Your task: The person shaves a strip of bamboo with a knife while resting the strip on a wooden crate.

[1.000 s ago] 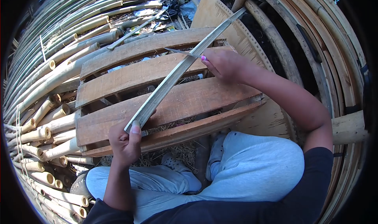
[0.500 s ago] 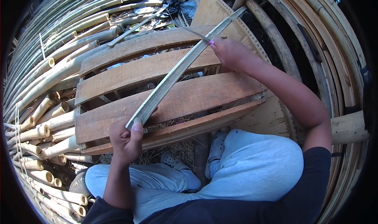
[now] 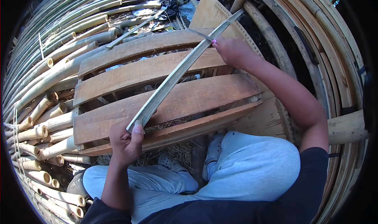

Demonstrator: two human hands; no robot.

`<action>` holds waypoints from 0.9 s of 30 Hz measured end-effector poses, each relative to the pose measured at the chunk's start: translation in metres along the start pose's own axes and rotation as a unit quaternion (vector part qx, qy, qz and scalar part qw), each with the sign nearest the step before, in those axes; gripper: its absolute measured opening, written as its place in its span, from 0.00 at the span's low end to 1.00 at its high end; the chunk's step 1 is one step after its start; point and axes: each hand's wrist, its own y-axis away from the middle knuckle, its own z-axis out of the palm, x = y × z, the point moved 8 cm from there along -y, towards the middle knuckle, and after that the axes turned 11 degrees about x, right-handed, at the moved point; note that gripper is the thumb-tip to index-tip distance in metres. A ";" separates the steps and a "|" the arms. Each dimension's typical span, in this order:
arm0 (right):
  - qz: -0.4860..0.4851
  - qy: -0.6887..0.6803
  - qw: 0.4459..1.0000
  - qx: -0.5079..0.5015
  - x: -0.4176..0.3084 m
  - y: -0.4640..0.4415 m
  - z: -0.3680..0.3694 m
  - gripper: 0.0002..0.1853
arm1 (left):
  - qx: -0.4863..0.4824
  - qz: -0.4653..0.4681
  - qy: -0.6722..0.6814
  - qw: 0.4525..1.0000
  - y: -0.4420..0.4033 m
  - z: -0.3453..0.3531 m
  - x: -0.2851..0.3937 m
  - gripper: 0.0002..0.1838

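Note:
My left hand [image 3: 128,141] is closed round the near end of a long split bamboo strip [image 3: 173,80], thumb on top. The strip slants up and away to the right, above a slatted wooden bench [image 3: 157,104]. My right hand [image 3: 236,53] is closed on a knife [image 3: 201,34], whose handle is hidden in the fist. Its thin blade points left and lies across the upper part of the strip. Something small and pink shows at the front of this fist.
Cut bamboo poles [image 3: 39,131] are stacked along the left. Another long flat blade-like piece [image 3: 134,29] lies on them. A plywood sheet [image 3: 210,11] leans behind the bench. Long wooden planks [image 3: 330,39] run down the right side. Plastic litter [image 3: 173,7] lies at the back.
The whole view has shifted slightly. My right hand and the knife sit a little lower against the strip, nearer to me. My left hand keeps its grip on the near end.

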 end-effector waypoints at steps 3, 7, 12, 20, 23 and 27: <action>-0.107 -0.056 0.992 -0.034 -0.026 0.001 -0.006 0.16 | 0.020 0.004 0.025 0.999 0.000 -0.006 -0.002 0.14; 0.011 -0.006 1.000 -0.016 0.011 -0.003 0.005 0.17 | 0.001 0.003 0.017 1.000 0.001 -0.002 0.001 0.15; -0.069 -0.082 0.994 -0.025 0.006 -0.002 0.011 0.17 | 0.021 0.016 0.032 0.999 0.000 -0.005 0.006 0.16; -0.122 -0.048 0.989 -0.067 -0.014 0.002 -0.001 0.14 | 0.027 0.004 0.065 0.998 0.001 -0.001 -0.002 0.14; -0.002 -0.012 1.000 -0.003 0.026 0.001 0.014 0.14 | -0.016 0.021 -0.010 1.000 0.000 0.002 0.000 0.14; -0.057 -0.011 0.998 -0.026 0.010 -0.002 0.003 0.13 | 0.010 -0.004 0.030 1.000 -0.001 -0.003 0.001 0.13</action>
